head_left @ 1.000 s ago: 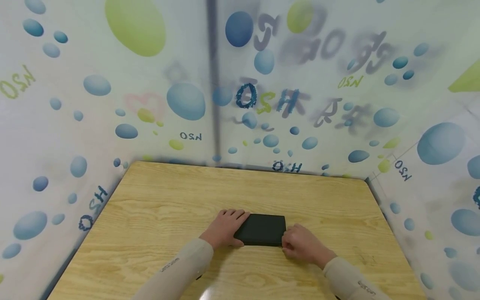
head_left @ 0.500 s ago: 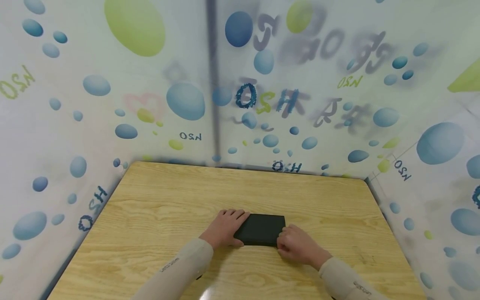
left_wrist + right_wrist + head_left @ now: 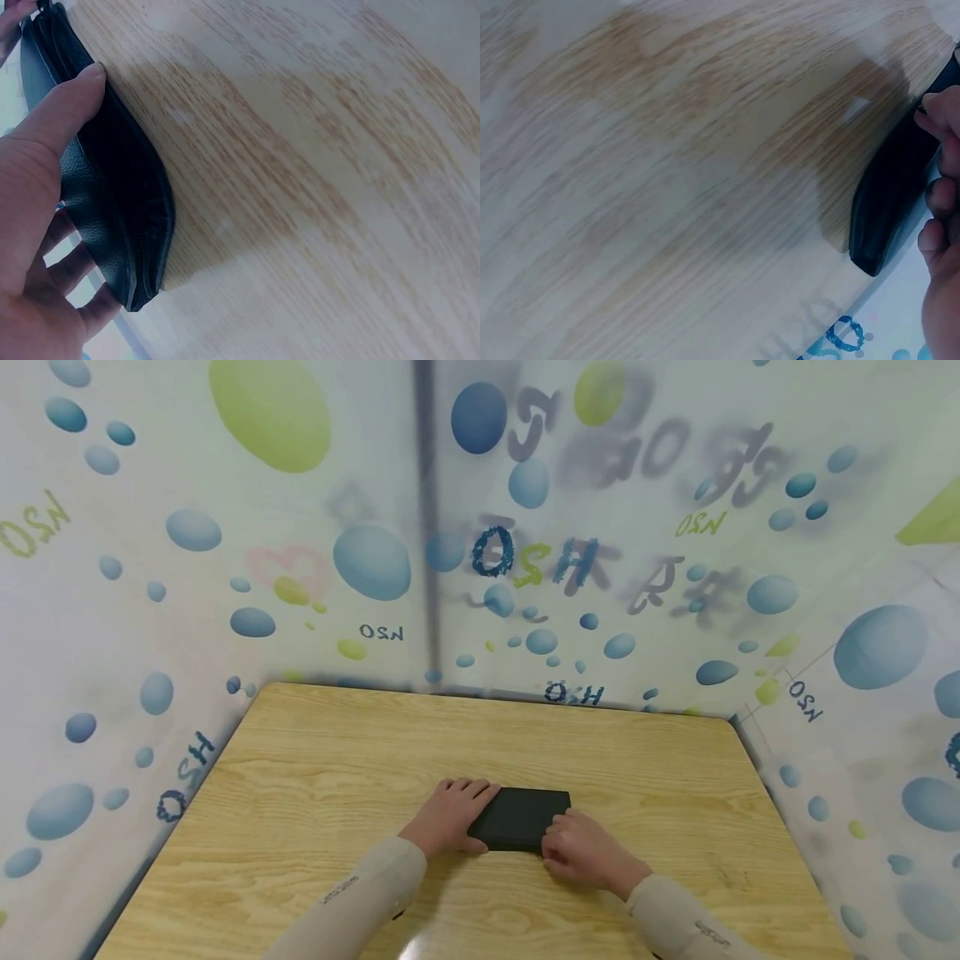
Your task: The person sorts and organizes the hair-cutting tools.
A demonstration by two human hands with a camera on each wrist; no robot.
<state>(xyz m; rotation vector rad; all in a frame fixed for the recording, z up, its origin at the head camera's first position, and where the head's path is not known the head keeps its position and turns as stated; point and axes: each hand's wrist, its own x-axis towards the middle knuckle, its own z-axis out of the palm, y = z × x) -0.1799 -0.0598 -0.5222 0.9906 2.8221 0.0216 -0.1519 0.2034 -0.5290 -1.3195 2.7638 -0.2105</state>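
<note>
A flat black zip pouch (image 3: 522, 816) lies on the table in the head view. My left hand (image 3: 450, 817) grips its left end, thumb at the near edge and fingers over the top. In the left wrist view the zipper mouth of the pouch (image 3: 124, 172) gapes beside the thumb. At the near right edge, my right hand (image 3: 588, 852) has curled fingers. The right wrist view shows its thumb and forefinger (image 3: 939, 112) pinching at the zipper edge; the pull itself is hidden. The pouch's edge (image 3: 885, 202) behind this hand looks closed.
The wooden table (image 3: 360, 743) extends around the pouch on all sides. Walls printed with blue and green bubbles (image 3: 371, 562) enclose its back, left and right.
My right hand has slid left along the near edge of the pouch, from its right corner inward. The left hand and the pouch have stayed in place.
</note>
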